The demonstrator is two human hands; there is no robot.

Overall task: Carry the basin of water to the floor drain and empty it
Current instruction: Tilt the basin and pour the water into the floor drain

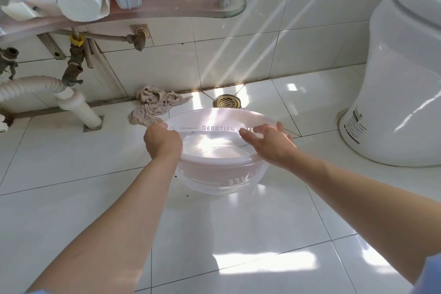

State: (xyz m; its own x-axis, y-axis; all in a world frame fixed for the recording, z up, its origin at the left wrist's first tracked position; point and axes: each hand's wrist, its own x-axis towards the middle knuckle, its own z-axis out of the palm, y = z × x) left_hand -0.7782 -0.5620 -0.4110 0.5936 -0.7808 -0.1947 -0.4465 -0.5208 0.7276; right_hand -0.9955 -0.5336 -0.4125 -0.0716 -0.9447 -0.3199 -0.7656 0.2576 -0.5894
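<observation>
A translucent pale pink basin (216,172) with clear water in it is held low over the white floor tiles, roughly level. My left hand (163,141) grips its left rim. My right hand (269,141) lies over the right rim, fingers spread across the edge. A round brass floor drain (227,101) sits in the floor by the wall, just beyond the basin's far rim.
A crumpled beige rag (155,104) lies left of the drain. A white toilet (401,74) stands at the right. At the left are a white waste pipe (71,100), brass valves (75,64) and a pink shelf (181,5) with toiletries overhead.
</observation>
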